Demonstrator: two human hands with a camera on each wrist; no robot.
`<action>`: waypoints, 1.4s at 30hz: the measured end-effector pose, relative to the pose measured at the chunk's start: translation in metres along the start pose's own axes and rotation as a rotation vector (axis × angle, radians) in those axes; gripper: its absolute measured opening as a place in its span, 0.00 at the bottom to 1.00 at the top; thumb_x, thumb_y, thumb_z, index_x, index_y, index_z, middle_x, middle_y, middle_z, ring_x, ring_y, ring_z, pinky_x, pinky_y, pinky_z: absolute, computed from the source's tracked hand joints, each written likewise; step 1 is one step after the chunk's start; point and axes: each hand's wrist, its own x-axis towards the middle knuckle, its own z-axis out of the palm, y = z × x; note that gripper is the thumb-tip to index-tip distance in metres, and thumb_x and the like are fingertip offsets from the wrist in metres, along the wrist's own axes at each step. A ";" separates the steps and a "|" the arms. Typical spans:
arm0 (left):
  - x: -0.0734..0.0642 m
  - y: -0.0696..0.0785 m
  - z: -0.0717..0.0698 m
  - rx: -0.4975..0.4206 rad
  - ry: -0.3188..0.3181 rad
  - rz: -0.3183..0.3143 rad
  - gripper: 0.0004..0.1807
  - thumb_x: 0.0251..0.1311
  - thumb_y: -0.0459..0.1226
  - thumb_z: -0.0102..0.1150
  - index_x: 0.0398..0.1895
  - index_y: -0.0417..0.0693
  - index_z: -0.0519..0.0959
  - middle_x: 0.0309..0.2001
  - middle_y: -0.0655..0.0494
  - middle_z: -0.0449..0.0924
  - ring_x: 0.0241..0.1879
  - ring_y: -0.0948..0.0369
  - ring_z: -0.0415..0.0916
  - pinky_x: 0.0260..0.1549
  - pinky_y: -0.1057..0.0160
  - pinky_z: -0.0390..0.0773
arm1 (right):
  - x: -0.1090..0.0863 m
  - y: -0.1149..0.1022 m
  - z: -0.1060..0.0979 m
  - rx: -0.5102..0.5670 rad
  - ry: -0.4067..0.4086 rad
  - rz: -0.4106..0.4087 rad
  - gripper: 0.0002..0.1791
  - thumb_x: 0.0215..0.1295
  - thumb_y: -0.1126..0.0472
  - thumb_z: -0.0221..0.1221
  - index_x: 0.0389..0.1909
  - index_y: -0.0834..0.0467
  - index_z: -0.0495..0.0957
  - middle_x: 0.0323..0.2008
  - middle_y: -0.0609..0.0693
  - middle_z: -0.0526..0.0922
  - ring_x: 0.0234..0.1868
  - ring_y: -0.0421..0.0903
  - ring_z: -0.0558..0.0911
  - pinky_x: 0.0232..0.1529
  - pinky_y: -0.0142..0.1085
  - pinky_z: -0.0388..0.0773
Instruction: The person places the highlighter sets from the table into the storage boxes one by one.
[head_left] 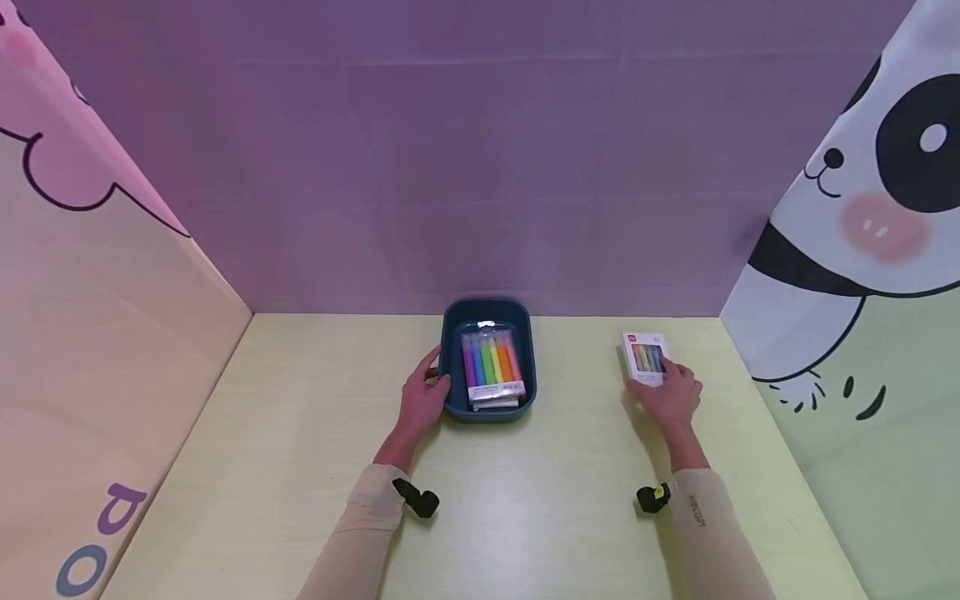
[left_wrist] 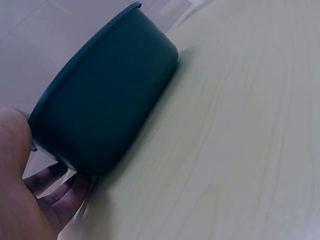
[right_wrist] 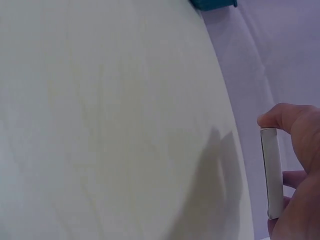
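Observation:
A dark blue plastic tub [head_left: 488, 311] stands near the back of the table. Inside it lies a clear-fronted pack of coloured markers [head_left: 493, 358] on top of another white item, mostly covered. My left hand [head_left: 424, 398] grips the tub's left side; in the left wrist view its thumb is at the rim and its fingers lie against the outer wall [left_wrist: 105, 95]. Over on the right, my right hand [head_left: 671, 394] holds a small white box [head_left: 645, 340] with coloured sticks pictured on its front. The right wrist view shows the box [right_wrist: 272, 172] edge-on, apart from its shadow on the table.
A pale wood-grain table [head_left: 525, 517] lies under both hands. Behind it hangs a purple backdrop [head_left: 480, 167]. A printed panel [head_left: 97, 333] closes off the left side, and a panda-printed one [head_left: 862, 350] the right.

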 end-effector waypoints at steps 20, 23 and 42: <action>0.000 0.000 -0.003 0.018 0.000 -0.010 0.29 0.66 0.35 0.53 0.71 0.57 0.66 0.55 0.39 0.74 0.47 0.48 0.80 0.46 0.51 0.79 | -0.011 -0.058 0.016 0.049 0.043 -0.168 0.43 0.50 0.51 0.67 0.66 0.67 0.66 0.60 0.69 0.66 0.57 0.67 0.61 0.54 0.57 0.61; 0.000 0.000 -0.003 0.019 -0.004 -0.022 0.29 0.67 0.35 0.53 0.71 0.58 0.66 0.55 0.40 0.74 0.47 0.49 0.80 0.46 0.51 0.80 | -0.012 -0.064 0.019 0.064 0.045 -0.178 0.43 0.49 0.51 0.68 0.65 0.68 0.67 0.60 0.69 0.66 0.57 0.66 0.61 0.54 0.56 0.61; 0.001 -0.002 -0.004 0.019 -0.002 -0.016 0.29 0.67 0.35 0.53 0.71 0.58 0.66 0.54 0.40 0.75 0.46 0.49 0.80 0.46 0.51 0.80 | -0.015 -0.085 0.031 0.083 0.049 -0.224 0.43 0.50 0.50 0.68 0.65 0.66 0.68 0.59 0.68 0.67 0.57 0.64 0.62 0.53 0.55 0.62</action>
